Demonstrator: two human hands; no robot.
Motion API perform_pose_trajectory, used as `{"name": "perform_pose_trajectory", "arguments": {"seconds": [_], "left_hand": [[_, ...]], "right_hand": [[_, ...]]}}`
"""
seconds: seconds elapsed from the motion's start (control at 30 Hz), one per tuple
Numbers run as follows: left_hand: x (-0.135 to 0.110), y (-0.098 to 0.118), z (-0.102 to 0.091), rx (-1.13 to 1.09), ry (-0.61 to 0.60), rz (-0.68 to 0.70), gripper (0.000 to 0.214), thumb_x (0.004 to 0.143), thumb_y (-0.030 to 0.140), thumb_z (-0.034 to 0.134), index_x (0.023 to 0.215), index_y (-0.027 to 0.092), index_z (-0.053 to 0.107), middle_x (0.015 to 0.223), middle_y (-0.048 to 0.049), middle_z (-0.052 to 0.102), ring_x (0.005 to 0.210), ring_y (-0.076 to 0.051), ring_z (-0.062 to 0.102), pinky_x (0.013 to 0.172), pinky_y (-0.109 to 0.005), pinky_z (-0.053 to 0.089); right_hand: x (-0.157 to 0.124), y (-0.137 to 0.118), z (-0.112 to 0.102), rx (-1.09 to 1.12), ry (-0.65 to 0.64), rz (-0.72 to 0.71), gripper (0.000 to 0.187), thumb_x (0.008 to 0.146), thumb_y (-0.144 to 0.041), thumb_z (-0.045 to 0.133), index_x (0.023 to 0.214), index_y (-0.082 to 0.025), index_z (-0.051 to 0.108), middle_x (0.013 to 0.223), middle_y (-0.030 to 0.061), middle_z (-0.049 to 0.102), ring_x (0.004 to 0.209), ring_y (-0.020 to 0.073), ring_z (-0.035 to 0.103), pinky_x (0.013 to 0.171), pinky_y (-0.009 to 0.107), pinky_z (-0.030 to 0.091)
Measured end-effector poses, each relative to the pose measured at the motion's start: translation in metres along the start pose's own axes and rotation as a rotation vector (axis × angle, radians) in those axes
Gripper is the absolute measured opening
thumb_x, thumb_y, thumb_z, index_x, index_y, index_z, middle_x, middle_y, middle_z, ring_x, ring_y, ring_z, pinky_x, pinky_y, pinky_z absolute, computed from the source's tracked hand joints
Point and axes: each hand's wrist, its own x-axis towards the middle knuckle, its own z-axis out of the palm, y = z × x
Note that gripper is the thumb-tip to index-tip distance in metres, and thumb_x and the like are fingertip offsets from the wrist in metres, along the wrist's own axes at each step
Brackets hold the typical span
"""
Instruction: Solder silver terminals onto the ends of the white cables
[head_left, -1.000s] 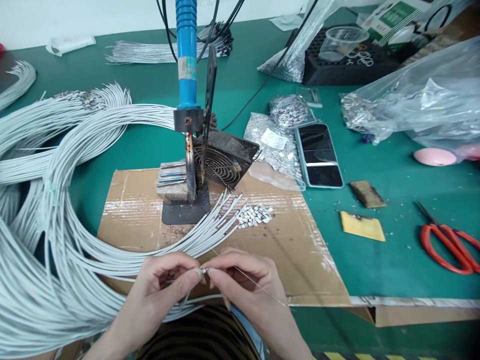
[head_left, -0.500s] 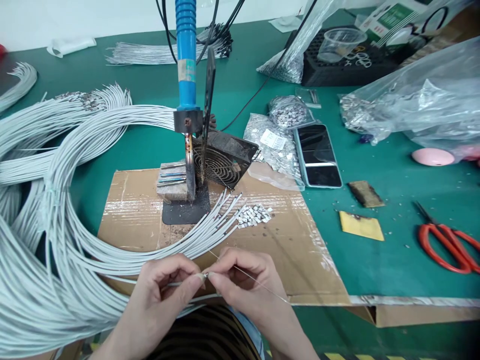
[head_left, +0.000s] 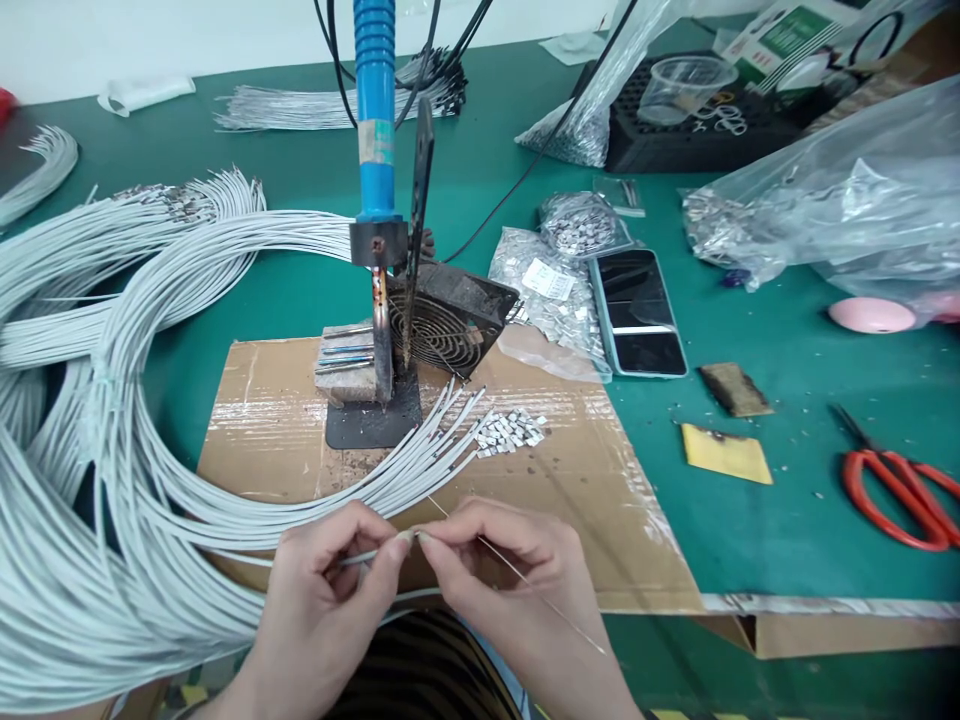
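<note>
My left hand [head_left: 330,590] pinches the end of one white wire [head_left: 360,557] between thumb and forefinger. My right hand [head_left: 499,570] is pinched too, fingertip to fingertip with the left, on something tiny at the wire's tip; a thin solder wire [head_left: 525,583] runs through it toward the lower right. Both hands hover over the near edge of a cardboard sheet [head_left: 585,520]. Just beyond them lie the fanned ends of a white wire bundle [head_left: 420,455] and a small pile of metal terminals [head_left: 510,430]. A blue-handled soldering iron [head_left: 373,120] stands upright in its stand.
A small black fan [head_left: 446,325] sits behind the iron. Large coils of white wire [head_left: 90,430] fill the left. On the green table lie a phone [head_left: 637,310], bags of metal parts [head_left: 555,290], a yellow sponge [head_left: 726,453] and red scissors [head_left: 892,480].
Both hands have stayed together at the wire tip, shifting slightly up and right. The solder wire now reaches further toward the lower right.
</note>
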Motion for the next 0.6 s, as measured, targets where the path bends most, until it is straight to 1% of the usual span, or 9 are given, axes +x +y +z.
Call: {"name": "perform_pose_trajectory", "arguments": {"seconds": [0.1,0.17,0.23,0.3,0.37,0.43,0.5,0.57,0.6], "left_hand": [[-0.003,-0.006,0.006,-0.050,0.039,0.029,0.031,0.089,0.035,0.068,0.064,0.019,0.061,0.056,0.0058,0.044,0.055,-0.011,0.034,0.052,-0.025,0.026],[-0.004,-0.009,0.008,-0.122,0.031,0.018,0.033,0.092,0.037,0.067,0.065,0.019,0.060,0.056,0.0059,0.045,0.054,-0.011,0.034,0.051,-0.024,0.027],[-0.005,-0.011,0.009,-0.208,0.008,-0.005,0.034,0.093,0.040,0.069,0.068,0.018,0.062,0.058,0.0042,0.052,0.055,-0.011,0.041,0.053,-0.022,0.033],[-0.004,-0.011,0.008,-0.307,-0.009,-0.036,0.029,0.091,0.041,0.073,0.074,0.018,0.067,0.062,0.0014,0.061,0.059,-0.013,0.050,0.056,-0.021,0.038],[-0.001,-0.010,0.006,-0.385,-0.007,-0.065,0.024,0.088,0.039,0.078,0.080,0.018,0.071,0.065,0.0007,0.066,0.060,-0.013,0.054,0.056,-0.020,0.040],[0.003,-0.010,0.003,-0.405,0.007,-0.075,0.021,0.086,0.036,0.081,0.081,0.018,0.072,0.064,0.0019,0.065,0.058,-0.011,0.052,0.055,-0.018,0.039],[0.007,-0.009,0.001,-0.384,-0.003,-0.074,0.020,0.086,0.033,0.081,0.079,0.017,0.072,0.061,0.0035,0.061,0.055,-0.009,0.047,0.052,-0.016,0.036],[0.009,-0.007,0.000,-0.366,-0.026,-0.087,0.020,0.084,0.031,0.082,0.077,0.016,0.071,0.059,0.0048,0.058,0.052,-0.007,0.043,0.049,-0.016,0.032],[0.009,-0.006,0.000,-0.360,-0.033,-0.097,0.019,0.082,0.030,0.082,0.076,0.016,0.071,0.058,0.0054,0.056,0.051,-0.007,0.040,0.049,-0.016,0.030]], "right_hand": [[-0.004,0.004,0.014,0.045,0.133,0.003,0.019,0.083,-0.019,0.074,0.064,-0.019,0.073,0.055,-0.0035,0.057,0.049,0.0089,0.045,0.045,0.020,0.037],[-0.008,0.008,0.024,0.050,0.225,-0.046,0.019,0.085,-0.017,0.073,0.066,-0.019,0.074,0.055,-0.0035,0.059,0.048,0.0092,0.047,0.045,0.019,0.040],[-0.011,0.013,0.032,0.010,0.300,-0.190,0.016,0.086,-0.011,0.072,0.074,-0.021,0.076,0.057,-0.0040,0.061,0.049,0.0095,0.050,0.046,0.020,0.042],[-0.013,0.015,0.036,-0.061,0.334,-0.372,0.022,0.085,-0.002,0.071,0.086,-0.023,0.077,0.061,-0.0042,0.064,0.051,0.0098,0.052,0.049,0.020,0.044],[-0.012,0.015,0.034,-0.137,0.294,-0.483,0.030,0.084,0.003,0.071,0.095,-0.023,0.077,0.066,-0.0028,0.068,0.054,0.0106,0.054,0.052,0.022,0.046],[-0.008,0.012,0.026,-0.186,0.225,-0.516,0.031,0.085,0.004,0.070,0.098,-0.023,0.077,0.069,-0.0015,0.071,0.057,0.0113,0.057,0.054,0.023,0.048],[-0.004,0.007,0.015,-0.193,0.130,-0.466,0.023,0.089,-0.001,0.070,0.095,-0.023,0.077,0.072,-0.0006,0.073,0.060,0.0119,0.061,0.056,0.023,0.049],[0.002,0.002,0.004,-0.173,0.047,-0.366,0.015,0.095,-0.012,0.067,0.087,-0.021,0.075,0.071,-0.0005,0.071,0.061,0.0121,0.062,0.056,0.023,0.048],[0.005,-0.001,-0.002,-0.169,0.009,-0.307,0.020,0.099,-0.018,0.064,0.082,-0.021,0.073,0.069,-0.0007,0.068,0.060,0.0122,0.060,0.055,0.023,0.046]]}}
